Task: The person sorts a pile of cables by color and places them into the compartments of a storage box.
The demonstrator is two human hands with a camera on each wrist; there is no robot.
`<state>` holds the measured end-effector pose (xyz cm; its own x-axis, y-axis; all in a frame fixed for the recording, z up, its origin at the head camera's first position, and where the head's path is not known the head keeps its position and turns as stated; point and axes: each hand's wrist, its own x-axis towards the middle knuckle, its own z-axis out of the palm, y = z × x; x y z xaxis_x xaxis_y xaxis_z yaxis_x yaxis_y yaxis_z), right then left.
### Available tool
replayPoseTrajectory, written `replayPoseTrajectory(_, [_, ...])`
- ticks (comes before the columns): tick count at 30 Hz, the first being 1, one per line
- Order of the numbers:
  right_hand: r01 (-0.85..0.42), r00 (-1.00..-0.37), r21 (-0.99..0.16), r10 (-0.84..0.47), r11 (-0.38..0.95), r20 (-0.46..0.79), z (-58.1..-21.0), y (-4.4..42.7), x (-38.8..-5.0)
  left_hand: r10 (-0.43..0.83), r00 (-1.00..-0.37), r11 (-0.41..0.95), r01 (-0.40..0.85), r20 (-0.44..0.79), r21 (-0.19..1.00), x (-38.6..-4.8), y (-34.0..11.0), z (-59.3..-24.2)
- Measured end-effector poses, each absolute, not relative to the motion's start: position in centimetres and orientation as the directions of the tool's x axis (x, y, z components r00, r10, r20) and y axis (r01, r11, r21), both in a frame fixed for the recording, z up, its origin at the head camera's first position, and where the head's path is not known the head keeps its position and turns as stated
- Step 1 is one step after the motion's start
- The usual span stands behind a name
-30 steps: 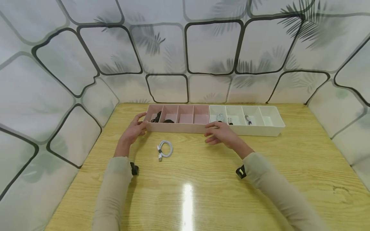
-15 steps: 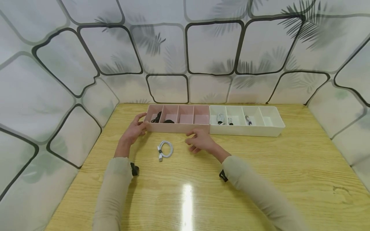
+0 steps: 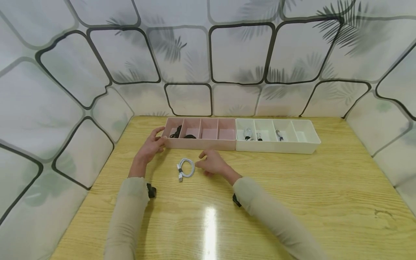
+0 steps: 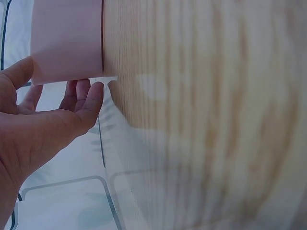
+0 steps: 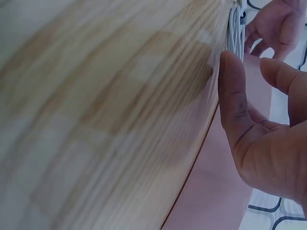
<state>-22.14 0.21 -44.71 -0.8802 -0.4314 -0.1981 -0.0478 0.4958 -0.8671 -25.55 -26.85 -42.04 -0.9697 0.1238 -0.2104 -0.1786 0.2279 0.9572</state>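
A coiled white USB cable (image 3: 186,168), bound with a dark tie, lies on the wooden table. My right hand (image 3: 212,162) hovers just to its right, thumb and fingers apart and holding nothing. In the right wrist view, the fingertips (image 5: 232,62) appear close to the coil (image 5: 235,31); whether they touch it is unclear. At the left end of the pink divided box (image 3: 199,144), my left hand (image 3: 150,147) rests its fingertips on the box. The left wrist view shows the thumb and fingers (image 4: 91,103) against that end, not wrapped round it.
A white divided box (image 3: 279,146) stands end to end with the pink one, holding small cables and connectors. Black cables (image 3: 176,132) lie in the pink box's left compartments. Patterned fabric walls (image 3: 240,54) rise behind and beside the table (image 3: 292,202).
My right hand has moved left and toward me, from the white box's front to beside the white cable. My left hand has stayed at the pink box.
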Motion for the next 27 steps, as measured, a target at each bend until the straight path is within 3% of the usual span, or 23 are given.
replayPoseTrajectory(4, [-0.049, -0.879, -0.864, -0.433, 0.501, -0.202, -44.7, -0.6, -22.0, 0.126, -0.972, 0.231, -0.165, -0.198, 0.959, -26.2, -27.4, -43.2])
replayPoseTrajectory(16, [-0.118, -0.874, -0.806, -0.446, 0.580, -0.193, -44.5, -2.3, -21.6, 0.135, -0.969, 0.219, -0.174, -0.206, 0.960, -25.2, -26.8, -41.5])
replayPoseTrajectory(27, [-0.158, -0.877, -0.758, -0.443, 0.633, -0.186, -45.2, -3.0, -21.8, 0.117, -0.976, 0.258, -0.149, -0.184, 0.955, -26.4, -27.5, -43.7])
